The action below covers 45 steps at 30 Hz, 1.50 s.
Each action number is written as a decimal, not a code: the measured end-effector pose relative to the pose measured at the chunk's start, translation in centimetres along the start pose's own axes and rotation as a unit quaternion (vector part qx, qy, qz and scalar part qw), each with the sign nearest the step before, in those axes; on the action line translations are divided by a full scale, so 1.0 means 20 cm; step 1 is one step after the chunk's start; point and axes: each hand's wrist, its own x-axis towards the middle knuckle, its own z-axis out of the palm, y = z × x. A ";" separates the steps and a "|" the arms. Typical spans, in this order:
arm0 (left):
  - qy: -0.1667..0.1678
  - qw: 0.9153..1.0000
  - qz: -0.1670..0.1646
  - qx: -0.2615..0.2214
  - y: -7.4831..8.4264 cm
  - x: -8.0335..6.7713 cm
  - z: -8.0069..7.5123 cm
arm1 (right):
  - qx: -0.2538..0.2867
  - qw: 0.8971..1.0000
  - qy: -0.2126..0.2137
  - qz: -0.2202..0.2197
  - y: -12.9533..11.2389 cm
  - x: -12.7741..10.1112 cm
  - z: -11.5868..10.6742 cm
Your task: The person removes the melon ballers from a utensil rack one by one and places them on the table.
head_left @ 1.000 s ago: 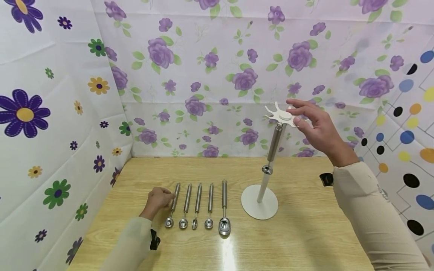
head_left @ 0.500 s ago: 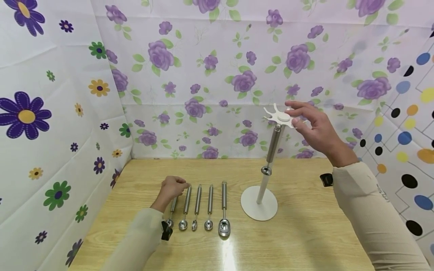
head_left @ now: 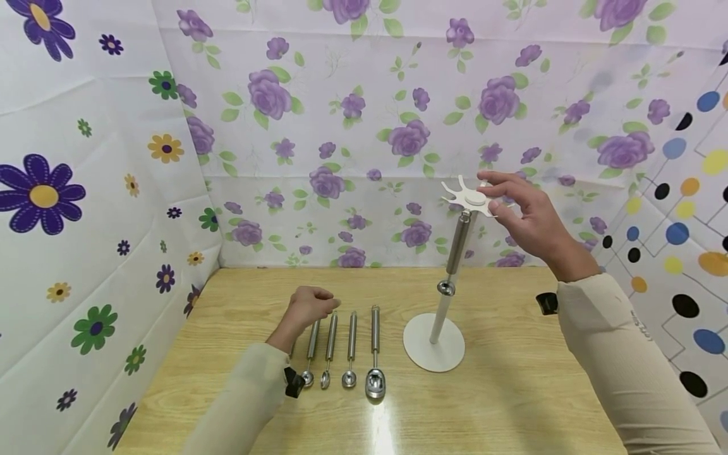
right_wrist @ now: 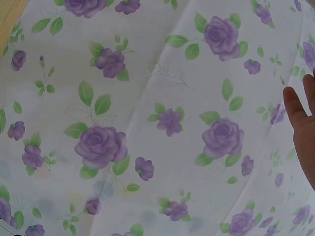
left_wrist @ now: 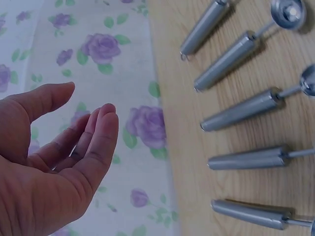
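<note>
Several steel scoops [head_left: 352, 346] lie side by side on the wooden table [head_left: 512, 392], bowls toward me. My left hand [head_left: 309, 306] hovers over their handle ends, and my arm hides the leftmost one. In the left wrist view that hand [left_wrist: 64, 162] has relaxed, empty fingers, beside the handles [left_wrist: 241, 110]. A white stand [head_left: 433, 344] rises at centre right, with one steel scoop [head_left: 457, 249] hanging from its hook disc [head_left: 471, 197]. My right hand [head_left: 523, 212] pinches the disc's edge between thumb and fingers. The right wrist view shows only a fingertip [right_wrist: 298, 123] against the wall.
Floral sheets [head_left: 352, 126] wall in the table at the back and left, and a dotted sheet [head_left: 682, 240] on the right. A small black object [head_left: 547, 302] sits on the table by my right sleeve. Bare wood lies in front of the stand.
My left hand has slid right along the scoop handles, from the leftmost one to about the second and third. The right hand and the stand have stayed put.
</note>
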 end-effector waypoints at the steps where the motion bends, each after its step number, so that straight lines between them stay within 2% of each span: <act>1: -0.004 1.000 0.001 -0.007 0.01 0.00 0.01 | 0.000 1.000 0.000 0.000 0.00 0.00 0.00; 6: -0.031 0.998 0.016 -0.053 0.07 -0.01 0.05 | 0.000 1.000 0.002 -0.002 0.00 0.00 0.00; 15: -0.074 0.993 0.040 -0.082 0.21 -0.03 0.12 | -0.002 1.000 0.004 -0.002 0.00 0.00 0.00; 25: -0.114 0.984 0.117 -0.073 0.36 -0.06 0.18 | -0.005 1.000 0.002 0.004 0.00 0.00 0.00; 35: -0.133 0.976 0.168 -0.044 0.47 -0.07 0.25 | 0.001 1.000 0.004 0.000 0.00 0.01 0.00; 45: -0.144 0.966 0.207 -0.061 0.57 -0.07 0.35 | 0.009 1.000 0.006 0.005 -0.01 0.00 0.00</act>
